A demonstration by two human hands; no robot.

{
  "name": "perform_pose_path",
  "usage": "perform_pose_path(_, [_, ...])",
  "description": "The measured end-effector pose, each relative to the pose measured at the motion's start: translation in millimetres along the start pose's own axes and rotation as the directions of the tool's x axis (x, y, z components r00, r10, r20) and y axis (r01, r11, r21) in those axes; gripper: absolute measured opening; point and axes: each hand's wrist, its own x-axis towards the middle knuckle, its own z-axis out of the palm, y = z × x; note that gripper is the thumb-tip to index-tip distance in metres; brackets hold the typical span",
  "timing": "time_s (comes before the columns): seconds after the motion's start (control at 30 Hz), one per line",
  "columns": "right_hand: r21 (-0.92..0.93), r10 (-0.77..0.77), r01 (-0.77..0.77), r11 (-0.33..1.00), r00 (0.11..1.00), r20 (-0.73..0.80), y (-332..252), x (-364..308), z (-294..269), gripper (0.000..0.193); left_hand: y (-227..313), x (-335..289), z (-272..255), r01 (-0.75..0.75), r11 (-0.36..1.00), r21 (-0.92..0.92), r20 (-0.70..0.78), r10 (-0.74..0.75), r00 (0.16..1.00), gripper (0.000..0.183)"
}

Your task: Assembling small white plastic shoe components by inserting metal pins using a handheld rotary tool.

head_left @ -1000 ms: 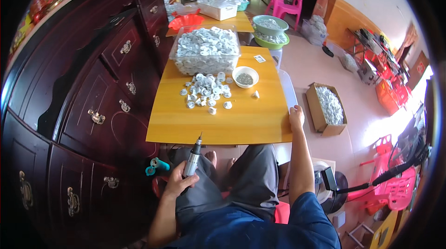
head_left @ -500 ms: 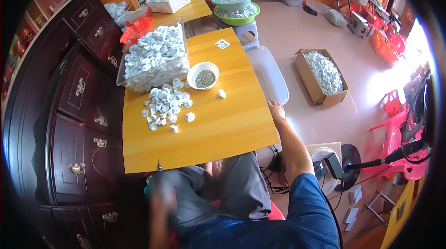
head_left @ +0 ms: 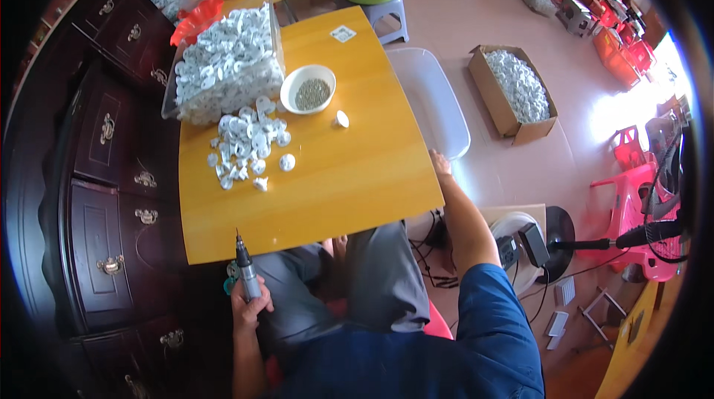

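Below the table's front left corner, my left hand point(head_left: 251, 304) is closed round a slim grey and black electric screwdriver point(head_left: 248, 280). Its thin bit points up and away from me. My right hand point(head_left: 440, 164) is at the table's right edge, next to a translucent plastic bin point(head_left: 455, 118); its fingers are mostly hidden. On the table point(head_left: 342, 191) lies a loose pile of small white round plastic parts point(head_left: 247, 139). A few lie apart, among them one white part point(head_left: 341, 119) near a white bowl point(head_left: 287, 87) of small metal pieces point(head_left: 312, 93).
A clear tub point(head_left: 277, 42) heaped with white parts stands at the table's far left. Dark wooden drawers point(head_left: 93, 213) rise close on my left. A cardboard box point(head_left: 513, 131) of white parts sits on the floor at right. A fan stand point(head_left: 587, 245) and cables are near my right.
My left hand has come up with the screwdriver, which now shows fully. The view has shifted, so the table sits higher and further left. My right hand has slipped lower at the table edge.
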Motion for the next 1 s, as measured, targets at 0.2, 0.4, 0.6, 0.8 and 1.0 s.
perform_pose_path(0.2, [-0.096, 0.012, 0.004, 0.995, 0.985, 0.174, 27.4, -43.0, -6.9, 0.031, -10.3, -13.3, -11.2, -0.030, 0.997, -0.075, 0.004, 0.030, 1.000, 0.054])
perform_pose_path(0.4, [-0.345, -0.124, 0.245, 0.906, 0.933, 0.337, 48.1, -45.4, 22.6, 0.041, -5.5, -27.3, -10.3, -0.036, 0.998, -0.051, 0.035, 0.038, 0.999, 0.041])
perform_pose_path(0.6, [0.447, 0.083, 0.020, 0.894, 0.974, -0.211, 30.5, -12.1, -56.2, 0.031, -10.3, -27.9, -10.6, -0.055, 0.997, -0.060, 0.059, 0.058, 0.997, 0.038])
perform_pose_path(0.8, [0.736, 0.108, 0.527, 0.425, 0.778, -0.619, -81.1, -38.8, -207.3, 0.018, -2.7, -25.2, -2.3, -0.009, 0.995, -0.098, 0.107, 0.019, 0.994, 0.038])
perform_pose_path(1.0, [0.307, -0.534, 0.721, 0.621, 0.676, -0.508, -205.7, -101.6, -198.2, 0.018, 30.1, -10.0, 10.5, 0.004, 0.997, -0.076, 0.156, 0.008, 0.988, 0.039])
